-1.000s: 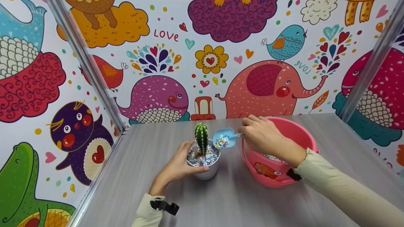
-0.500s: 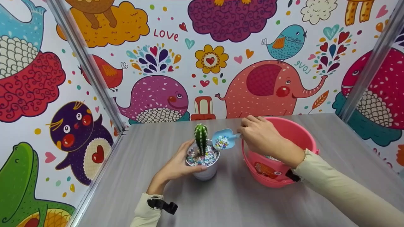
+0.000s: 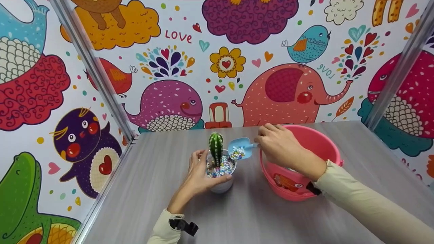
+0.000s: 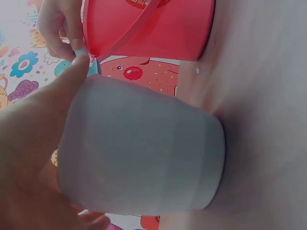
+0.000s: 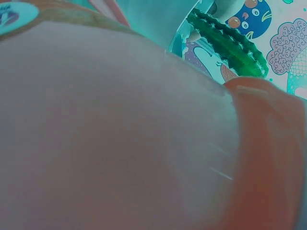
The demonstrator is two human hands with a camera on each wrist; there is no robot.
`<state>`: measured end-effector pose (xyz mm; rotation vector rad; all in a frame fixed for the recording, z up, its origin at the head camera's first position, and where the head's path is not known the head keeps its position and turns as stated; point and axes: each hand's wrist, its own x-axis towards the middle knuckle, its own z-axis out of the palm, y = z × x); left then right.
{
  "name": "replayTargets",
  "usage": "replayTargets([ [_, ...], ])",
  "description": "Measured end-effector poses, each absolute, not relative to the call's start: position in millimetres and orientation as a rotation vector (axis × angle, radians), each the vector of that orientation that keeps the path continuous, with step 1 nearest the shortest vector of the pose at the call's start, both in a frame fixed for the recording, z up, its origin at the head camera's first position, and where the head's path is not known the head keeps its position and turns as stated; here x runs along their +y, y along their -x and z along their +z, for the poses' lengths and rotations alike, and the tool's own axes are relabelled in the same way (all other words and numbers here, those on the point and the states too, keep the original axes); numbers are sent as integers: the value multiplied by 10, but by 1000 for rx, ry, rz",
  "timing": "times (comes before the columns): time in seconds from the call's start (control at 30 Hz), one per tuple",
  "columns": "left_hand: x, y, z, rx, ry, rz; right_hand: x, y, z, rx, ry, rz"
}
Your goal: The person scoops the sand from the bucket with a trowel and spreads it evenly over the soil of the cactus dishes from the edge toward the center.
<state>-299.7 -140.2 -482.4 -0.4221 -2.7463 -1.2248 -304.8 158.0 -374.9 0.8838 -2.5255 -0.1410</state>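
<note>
While the white pot (image 3: pixel 223 187) with the cactus (image 3: pixel 216 148) stands on the table (image 3: pixel 156 162), my left hand (image 3: pixel 199 178) curls partly round it; right of the pot, my right hand (image 3: pixel 279 145) grips the blue scoop (image 3: pixel 244 144) of beads (image 3: pixel 237 153), the pink bucket (image 3: pixel 317 144) farther right.

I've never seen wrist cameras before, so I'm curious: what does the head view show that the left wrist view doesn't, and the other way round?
Only the head view: the cactus, the beads in the pot and scoop, and the sleeves.

Only the left wrist view: a close-up of the pot's side, and a small pale speck on the table near the bucket.

Both: left hand holding the pot, right hand holding the scoop, bucket, table and printed wall.
</note>
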Motion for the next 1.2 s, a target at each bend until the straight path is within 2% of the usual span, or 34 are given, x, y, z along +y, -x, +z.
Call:
replayTargets([
  [1.2,-1668,3073,-4743,-2724,633,-1381,1571,3059,-3788,-2493,-868,-141],
])
